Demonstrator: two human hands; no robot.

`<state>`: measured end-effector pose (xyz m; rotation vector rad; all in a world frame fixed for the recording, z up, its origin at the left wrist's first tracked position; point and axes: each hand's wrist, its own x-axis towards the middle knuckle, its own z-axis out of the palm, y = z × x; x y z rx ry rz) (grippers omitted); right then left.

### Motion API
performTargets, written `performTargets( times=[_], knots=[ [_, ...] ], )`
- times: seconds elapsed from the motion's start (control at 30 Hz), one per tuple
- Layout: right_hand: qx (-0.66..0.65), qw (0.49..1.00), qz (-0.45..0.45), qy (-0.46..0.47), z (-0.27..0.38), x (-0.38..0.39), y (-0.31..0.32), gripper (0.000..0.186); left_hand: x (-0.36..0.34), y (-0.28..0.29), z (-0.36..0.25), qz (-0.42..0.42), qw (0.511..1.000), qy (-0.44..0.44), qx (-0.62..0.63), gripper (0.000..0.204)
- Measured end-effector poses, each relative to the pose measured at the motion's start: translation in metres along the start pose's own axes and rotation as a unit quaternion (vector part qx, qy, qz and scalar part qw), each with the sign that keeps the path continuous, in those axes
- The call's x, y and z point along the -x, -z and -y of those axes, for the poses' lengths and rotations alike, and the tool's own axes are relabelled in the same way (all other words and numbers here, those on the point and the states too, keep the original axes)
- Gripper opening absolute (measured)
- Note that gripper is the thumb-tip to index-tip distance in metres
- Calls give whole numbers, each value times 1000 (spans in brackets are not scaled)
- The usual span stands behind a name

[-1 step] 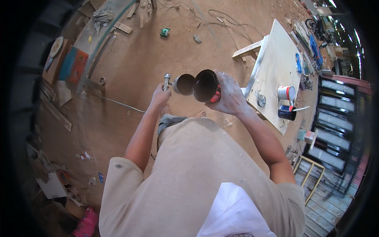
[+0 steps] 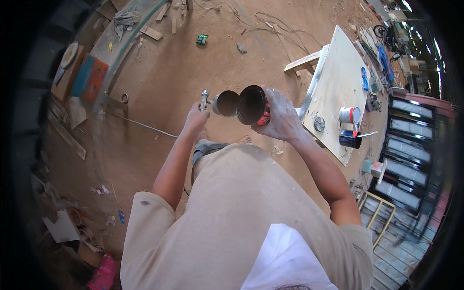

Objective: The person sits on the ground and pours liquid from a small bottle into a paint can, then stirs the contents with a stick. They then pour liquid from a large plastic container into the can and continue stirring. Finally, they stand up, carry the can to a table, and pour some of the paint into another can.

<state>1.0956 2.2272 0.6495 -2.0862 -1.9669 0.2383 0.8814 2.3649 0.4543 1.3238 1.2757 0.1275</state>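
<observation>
My left hand (image 2: 197,117) is closed around the handle of a metal spray gun (image 2: 205,99). The gun's round cup (image 2: 225,103) is uncovered and dark inside. In my right hand (image 2: 282,116) is a dark-mouthed tin can (image 2: 252,105) with some red on its side, my fingers wrapped round its right side. The can's rim meets or overlaps the right edge of the cup. Whether anything flows between them I cannot tell, and the contents of both are too dark to make out.
To the right stands a pale board-topped table (image 2: 333,82) with a red-and-white tin (image 2: 349,115), a dark tin (image 2: 350,138) with a stick across it, and a round metal lid (image 2: 319,124). Wood scraps (image 2: 152,33) and a cable (image 2: 285,29) lie on the dirt floor.
</observation>
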Motion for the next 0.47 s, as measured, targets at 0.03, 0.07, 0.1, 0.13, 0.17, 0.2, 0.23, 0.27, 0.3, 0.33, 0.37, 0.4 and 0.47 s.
performTargets(
  times=[0.03, 0.07, 0.1, 0.13, 0.17, 0.2, 0.23, 0.27, 0.3, 0.33, 0.37, 0.4, 0.47],
  knots=[
    [5, 1000, 12, -5, 5, -4, 3, 104, -1, 0, 2, 2, 1000, -4, 1, 42],
    [8, 1000, 24, -10, 10, -7, 6, 104, -1, 1, 5, -6, 1000, -9, 8, 41],
    [12, 999, 36, -15, 15, -10, 7, 104, -2, 0, 8, -14, 1000, -14, 14, 40],
    [24, 999, 39, -11, 18, -13, 9, 102, -2, -1, 10, -21, 999, -19, 19, 39],
    [36, 998, 40, -8, 21, -15, 9, 101, -1, 0, 9, -17, 999, -14, 23, 39],
    [48, 998, 42, -6, 24, -17, 10, 100, 0, 1, 7, -13, 1000, -10, 27, 38],
    [55, 997, 52, -12, 27, -19, 12, 100, 2, 2, 5, -8, 999, -6, 30, 38],
    [63, 996, 61, -18, 31, -21, 14, 100, 2, 3, 6, -10, 1000, -5, 29, 38],
    [70, 995, 70, -25, 34, -24, 16, 100, 2, 4, 6, -11, 1000, -4, 27, 39],
    [74, 994, 77, -27, 37, -26, 17, 100, 2, 4, 6, -12, 1000, -4, 26, 39],
    [76, 993, 84, -30, 39, -28, 17, 101, 2, 5, 6, -12, 1000, -3, 24, 39],
    [79, 992, 91, -33, 41, -29, 17, 101, 2, 6, 6, -12, 1000, -3, 23, 39],
    [83, 991, 103, -35, 43, -31, 17, 102, 2, 6, 6, -11, 1000, -3, 22, 40]
  ],
)
